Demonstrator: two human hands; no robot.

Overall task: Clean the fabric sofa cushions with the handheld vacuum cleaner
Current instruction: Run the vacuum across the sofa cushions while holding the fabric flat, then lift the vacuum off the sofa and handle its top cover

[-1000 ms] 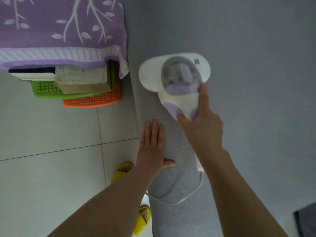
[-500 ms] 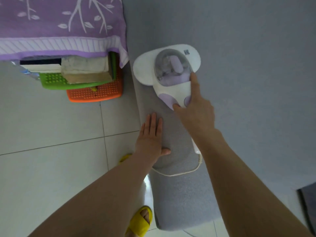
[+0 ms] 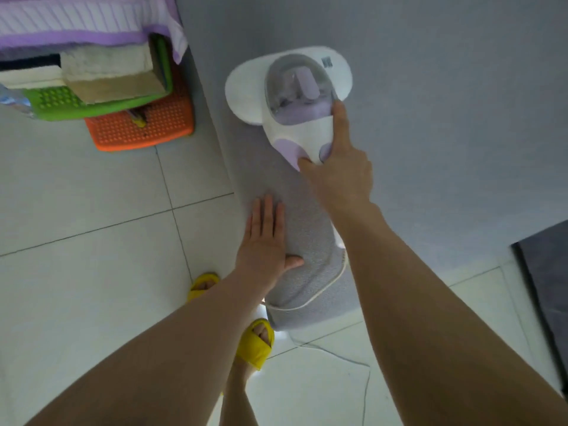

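Head view shows the handheld vacuum cleaner lying on the sofa cushion, long axis toward 12 o'clock, gripped at its rear handle by the right hand, while the left hand presses flat at its 6 o'clock.

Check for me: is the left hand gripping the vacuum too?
No, the left hand lies flat with straight fingers on the grey cushion, apart from the vacuum, which only the right hand holds.
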